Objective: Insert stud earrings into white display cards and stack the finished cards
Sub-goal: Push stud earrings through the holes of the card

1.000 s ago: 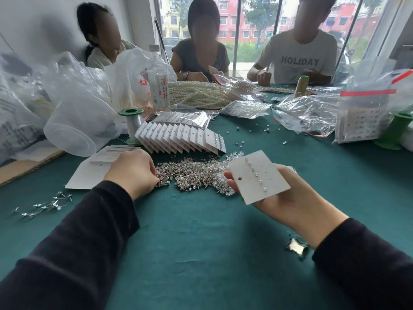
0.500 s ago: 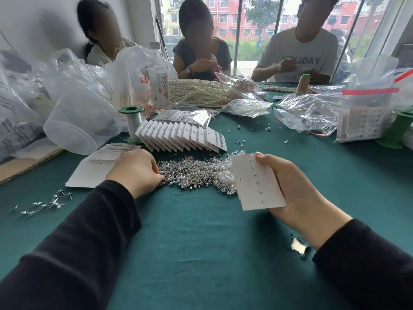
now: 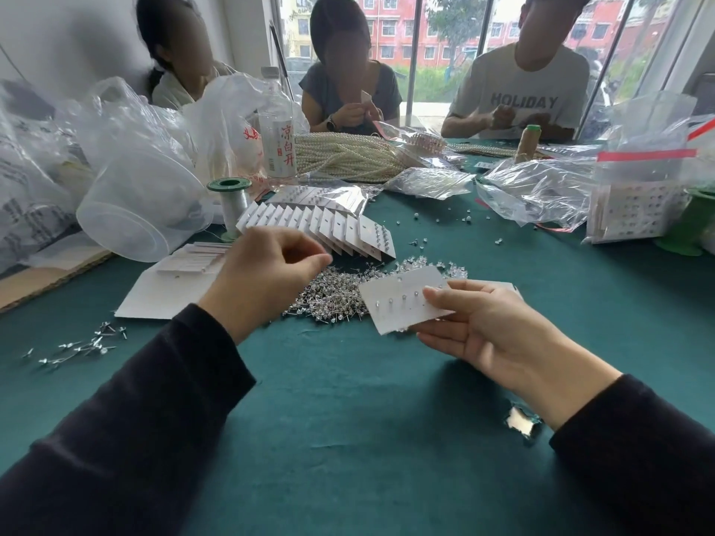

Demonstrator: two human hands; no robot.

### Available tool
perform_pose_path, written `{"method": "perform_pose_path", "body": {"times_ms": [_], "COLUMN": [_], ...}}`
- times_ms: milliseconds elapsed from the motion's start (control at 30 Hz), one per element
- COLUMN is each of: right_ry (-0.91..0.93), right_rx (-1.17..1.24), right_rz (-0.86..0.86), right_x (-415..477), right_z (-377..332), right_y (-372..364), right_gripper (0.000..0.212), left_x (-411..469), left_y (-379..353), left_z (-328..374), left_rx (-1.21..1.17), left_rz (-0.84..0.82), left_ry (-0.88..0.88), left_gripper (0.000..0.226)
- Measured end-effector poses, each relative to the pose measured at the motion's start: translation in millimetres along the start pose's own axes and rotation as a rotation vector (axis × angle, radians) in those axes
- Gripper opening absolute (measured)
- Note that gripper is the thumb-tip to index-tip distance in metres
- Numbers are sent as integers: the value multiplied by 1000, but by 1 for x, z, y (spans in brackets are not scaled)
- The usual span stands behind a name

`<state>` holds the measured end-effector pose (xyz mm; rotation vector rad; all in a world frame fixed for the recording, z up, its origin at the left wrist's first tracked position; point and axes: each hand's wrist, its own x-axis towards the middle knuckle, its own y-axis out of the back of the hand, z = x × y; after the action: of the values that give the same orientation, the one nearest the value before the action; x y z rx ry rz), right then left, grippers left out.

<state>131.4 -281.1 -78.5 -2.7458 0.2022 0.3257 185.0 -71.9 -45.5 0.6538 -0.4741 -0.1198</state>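
At the far left a few loose studs (image 3: pixel 77 344) lay scattered on the green worktop (image 3: pixel 348 419). Beyond them a clear tub (image 3: pixel 131 214) lay on its side. Beside it, a small stack of blank cards (image 3: pixel 193 259) rested on a white sheet (image 3: pixel 166 295).

The left hand (image 3: pixel 267 272) hovered above the left edge of the stud pile (image 3: pixel 336 292). Its fingers were curled and the thumb and forefinger tips were brought together. Whether a stud sat between them could not be told. Behind it a fanned row of finished cards (image 3: pixel 321 230) overlapped one another, running left to right.

The display card (image 3: pixel 406 299) was a plain white rectangle held just above the near right edge of the pile. It lay nearly flat, face up. Its long axis ran left to right, with the right end a little farther from the person. Four small pale studs stood in a row along that axis. The right hand (image 3: pixel 491 326) pinched the card's right end, thumb on top and fingers beneath.
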Motion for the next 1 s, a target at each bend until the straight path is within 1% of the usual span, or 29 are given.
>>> {"method": "perform_pose_path", "body": {"times_ms": [67, 100, 167, 233, 367, 533, 700, 867, 933, 1000], "right_ry": [-13, -22, -31, -32, -32, -40, -55, -65, -76, -83], "right_rx": [26, 29, 38, 53, 98, 83, 77, 99, 142, 197], "right_rz": [-5, -14, -33, -41, -13, -29, -20, -4, -8, -2], "right_x": [0, 0, 0, -1, -1, -2, -1, -1, -2, -2], "right_z": [0, 0, 0, 1, 1, 1, 0, -1, -1, -2], "right_y": [-1, -2, -4, -4, -5, -5, -5, -7, -7, -7], "right_gripper": [44, 47, 45, 39, 39, 26, 13, 10, 7, 4], "left_x": [-5, -7, -12, -13, -12, -13, -14, -13, -15, -17], "left_y": [-8, -12, -20, -23, -25, -30, -32, -34, -32, -30], "left_z": [10, 14, 18, 17, 12, 10, 9, 6, 5, 6], "left_rx": [-111, -98, 49, 175, 212, 195, 259, 276, 270, 280], "left_rz": [-52, -61, -21, 13, -24, -56, -91, -68, -107, -177], "left_ry": [-63, -114, -217, -272, -310, -325, -354, -401, -420, -418], "left_gripper": [11, 11, 7, 5, 5, 5, 7, 7, 14, 30]}}
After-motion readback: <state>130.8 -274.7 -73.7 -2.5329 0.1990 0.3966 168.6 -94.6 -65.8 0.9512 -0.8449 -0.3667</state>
